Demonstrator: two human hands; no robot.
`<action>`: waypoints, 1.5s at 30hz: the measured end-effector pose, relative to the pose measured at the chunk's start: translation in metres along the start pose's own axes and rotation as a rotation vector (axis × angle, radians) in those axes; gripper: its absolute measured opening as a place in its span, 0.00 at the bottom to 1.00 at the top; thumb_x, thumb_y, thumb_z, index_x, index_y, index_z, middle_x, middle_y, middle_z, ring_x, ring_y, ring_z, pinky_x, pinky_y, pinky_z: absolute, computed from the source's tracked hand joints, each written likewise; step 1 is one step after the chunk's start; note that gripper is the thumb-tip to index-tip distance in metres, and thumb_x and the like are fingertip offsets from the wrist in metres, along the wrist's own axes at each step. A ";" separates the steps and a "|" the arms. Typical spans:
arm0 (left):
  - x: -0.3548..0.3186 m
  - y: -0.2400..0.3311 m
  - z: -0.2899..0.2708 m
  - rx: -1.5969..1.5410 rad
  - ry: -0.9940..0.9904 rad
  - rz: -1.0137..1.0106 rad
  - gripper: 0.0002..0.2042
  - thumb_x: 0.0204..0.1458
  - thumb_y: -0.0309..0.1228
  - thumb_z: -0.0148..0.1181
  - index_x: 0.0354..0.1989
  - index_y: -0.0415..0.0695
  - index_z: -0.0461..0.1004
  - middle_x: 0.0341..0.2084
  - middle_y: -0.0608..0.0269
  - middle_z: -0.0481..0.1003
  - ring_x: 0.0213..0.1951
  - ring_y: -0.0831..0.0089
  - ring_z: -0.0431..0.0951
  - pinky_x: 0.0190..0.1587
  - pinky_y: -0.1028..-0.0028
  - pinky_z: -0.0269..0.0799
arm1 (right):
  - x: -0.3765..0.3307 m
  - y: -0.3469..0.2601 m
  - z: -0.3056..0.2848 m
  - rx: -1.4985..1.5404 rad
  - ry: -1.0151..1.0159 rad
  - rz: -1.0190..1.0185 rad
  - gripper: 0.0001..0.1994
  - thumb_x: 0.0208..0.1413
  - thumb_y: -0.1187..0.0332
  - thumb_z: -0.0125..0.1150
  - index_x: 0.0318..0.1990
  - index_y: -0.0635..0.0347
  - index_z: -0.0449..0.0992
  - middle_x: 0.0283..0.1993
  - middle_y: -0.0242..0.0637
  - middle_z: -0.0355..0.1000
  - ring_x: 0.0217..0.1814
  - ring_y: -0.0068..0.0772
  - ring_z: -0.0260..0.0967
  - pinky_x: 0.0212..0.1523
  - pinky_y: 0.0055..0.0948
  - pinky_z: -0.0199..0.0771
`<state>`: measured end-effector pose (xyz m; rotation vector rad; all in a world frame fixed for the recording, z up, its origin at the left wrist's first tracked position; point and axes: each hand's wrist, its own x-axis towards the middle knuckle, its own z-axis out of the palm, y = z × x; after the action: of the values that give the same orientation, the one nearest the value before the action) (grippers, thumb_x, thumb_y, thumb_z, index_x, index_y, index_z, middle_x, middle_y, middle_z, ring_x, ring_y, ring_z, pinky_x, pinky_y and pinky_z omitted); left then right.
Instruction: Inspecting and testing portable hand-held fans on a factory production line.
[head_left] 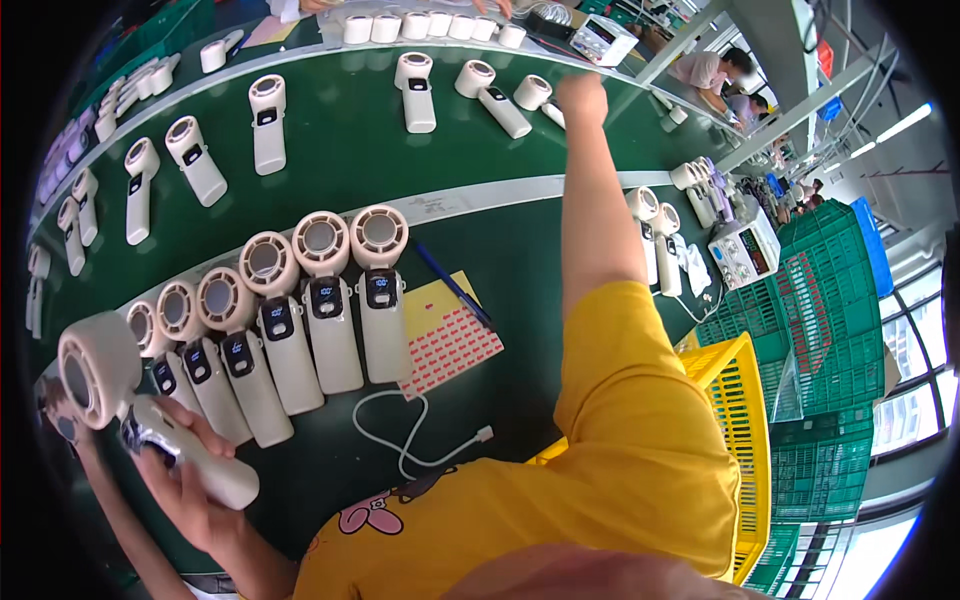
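My left hand (195, 480) is closed around the handle of a white handheld fan (95, 370), held tilted at the lower left with its round head up. Stretched far over the green belt, my right hand (582, 98) is closed at the handle of another white fan (533, 92); its fingers are partly hidden. A row of several white fans (322, 245) lies before me, heads away, with small lit displays on some handles. Beside the row are a yellow sheet with red stickers (452, 348), a blue pen (455, 287) and a white cable (408, 440).
More fans (268, 120) lie spaced along the green belt (340, 120). On the right are a power supply (745, 248), a yellow crate (745, 430) and stacked green crates (830, 300). Another person's hand (65, 410) is at the left edge; people work at the far right.
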<state>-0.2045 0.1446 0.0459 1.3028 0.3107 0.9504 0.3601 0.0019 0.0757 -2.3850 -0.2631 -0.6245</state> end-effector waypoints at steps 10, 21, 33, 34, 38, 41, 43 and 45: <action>0.009 -0.006 0.007 -0.049 0.046 -0.124 0.24 0.44 0.31 0.38 0.51 0.33 0.51 0.39 0.49 0.60 0.24 0.73 0.64 0.24 0.81 0.62 | 0.004 0.076 0.039 -0.632 -0.393 0.195 0.30 0.51 0.47 0.40 0.56 0.59 0.59 0.58 0.41 0.57 0.60 0.38 0.53 0.59 0.44 0.44; 0.010 -0.017 0.020 0.036 -0.014 -0.042 0.23 0.43 0.30 0.39 0.50 0.34 0.53 0.37 0.48 0.62 0.24 0.71 0.65 0.21 0.80 0.62 | 0.037 0.112 0.063 -0.416 -0.158 0.239 0.29 0.46 0.46 0.48 0.53 0.55 0.65 0.55 0.35 0.62 0.56 0.35 0.58 0.59 0.45 0.44; 0.004 -0.009 0.025 -0.101 0.128 -0.046 0.26 0.43 0.23 0.37 0.56 0.38 0.51 0.35 0.48 0.66 0.25 0.68 0.68 0.26 0.76 0.66 | -0.009 0.037 -0.001 0.148 -0.194 0.537 0.22 0.38 0.51 0.58 0.35 0.61 0.74 0.30 0.40 0.72 0.30 0.33 0.67 0.31 0.29 0.66; 0.006 -0.008 0.023 -0.103 0.080 -0.036 0.25 0.44 0.22 0.36 0.55 0.37 0.52 0.36 0.48 0.66 0.26 0.69 0.68 0.26 0.76 0.66 | -0.018 0.029 -0.011 0.320 -0.082 0.571 0.22 0.37 0.52 0.58 0.35 0.62 0.74 0.30 0.41 0.71 0.28 0.33 0.66 0.28 0.28 0.66; 0.012 -0.015 0.014 -0.192 0.058 -0.054 0.26 0.41 0.21 0.39 0.55 0.37 0.53 0.38 0.46 0.67 0.30 0.65 0.70 0.31 0.73 0.68 | -0.091 -0.025 -0.046 0.946 0.163 0.656 0.22 0.38 0.52 0.59 0.32 0.66 0.72 0.26 0.43 0.69 0.23 0.32 0.65 0.21 0.26 0.65; 0.011 -0.009 0.014 -0.203 -0.024 0.035 0.26 0.39 0.21 0.41 0.53 0.37 0.55 0.37 0.46 0.68 0.30 0.64 0.70 0.32 0.73 0.67 | -0.180 -0.121 -0.107 1.268 -0.030 0.635 0.22 0.42 0.51 0.57 0.32 0.66 0.70 0.23 0.41 0.67 0.20 0.29 0.62 0.18 0.25 0.62; 0.014 -0.003 0.022 -0.212 0.016 0.028 0.27 0.37 0.18 0.41 0.53 0.37 0.55 0.36 0.49 0.68 0.28 0.66 0.70 0.32 0.74 0.67 | -0.230 -0.153 -0.125 1.490 -0.237 0.524 0.22 0.47 0.52 0.53 0.34 0.67 0.67 0.22 0.38 0.65 0.17 0.27 0.60 0.15 0.22 0.59; 0.010 0.001 0.022 -0.235 0.001 0.037 0.27 0.37 0.17 0.41 0.52 0.38 0.54 0.35 0.51 0.69 0.28 0.69 0.71 0.32 0.76 0.67 | -0.279 -0.160 -0.139 1.520 -0.360 0.433 0.20 0.50 0.54 0.51 0.36 0.67 0.66 0.22 0.37 0.64 0.17 0.27 0.60 0.15 0.21 0.59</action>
<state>-0.1840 0.1367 0.0561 1.0958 0.1702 0.9872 0.0139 0.0282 0.1172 -0.9692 -0.2237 0.2367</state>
